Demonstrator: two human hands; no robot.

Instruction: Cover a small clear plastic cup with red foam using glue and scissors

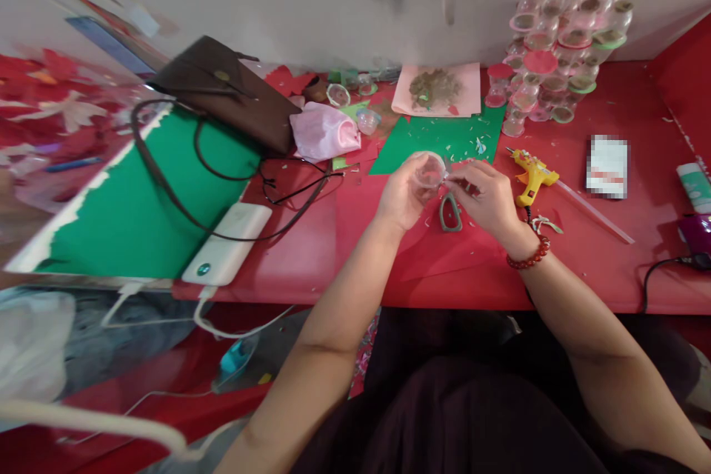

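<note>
At the frame's centre, the left hand (401,196) grips one clear plastic cup (429,173), the right hand (489,195) is at its rim, its hold impossible to tell, and one yellow hot-glue gun (533,176) lies right of centre, one white power bank (229,246) left.

The left hand (401,196) holds a cup (430,172) over the near middle of the table (572,274), with the right hand (483,196) at its rim and a looped handle (443,215) below, between the two; behind them lies a sheet of paper (405,92) with a heap of crumbs (436,89) on it. To the right lie a glue gun (532,176) and a glue stick (597,212), with stacked cups (561,37) behind; to the left lie glasses (278,203), a bag (233,92) farther back and a power bank (227,244) near the front edge.
</note>
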